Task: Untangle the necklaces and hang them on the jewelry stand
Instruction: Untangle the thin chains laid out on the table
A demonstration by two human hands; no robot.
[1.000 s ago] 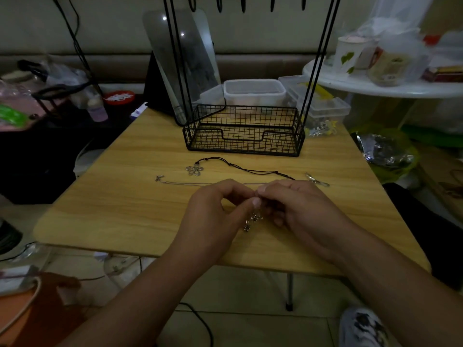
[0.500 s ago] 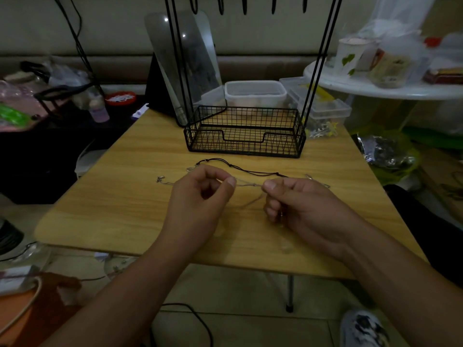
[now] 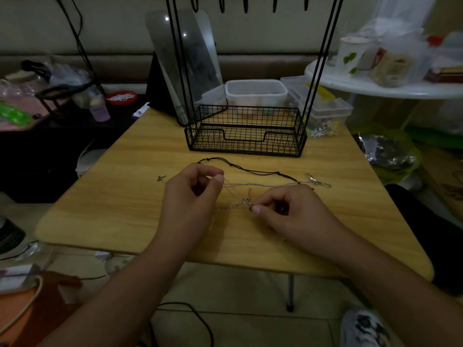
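A thin silver chain necklace (image 3: pixel 238 205) hangs stretched just above the wooden table (image 3: pixel 120 196). My left hand (image 3: pixel 193 196) pinches one part of it between thumb and forefinger. My right hand (image 3: pixel 288 211) pinches it near its clasp. A black cord necklace (image 3: pixel 253 169) lies on the table beyond my hands. Another silver chain (image 3: pixel 270 184) runs across the table with metal ends at left (image 3: pixel 160 178) and right (image 3: pixel 318 182). The black wire jewelry stand (image 3: pixel 246 131) sits at the table's far side, its hooks (image 3: pixel 245 3) at the top edge of the view.
A tilted mirror (image 3: pixel 185 61) leans behind the stand's left posts. Clear plastic boxes (image 3: pixel 255 92) sit behind the basket. A white side table (image 3: pixel 390 83) with cups and bags is at right. Clutter fills the dark surface at left (image 3: pixel 50 101). A shoe (image 3: pixel 363 329) shows on the floor.
My hands have drawn apart, pulling the silver chain out between them. My right hand dropped toward me and to the right; the left hand moved a little left.
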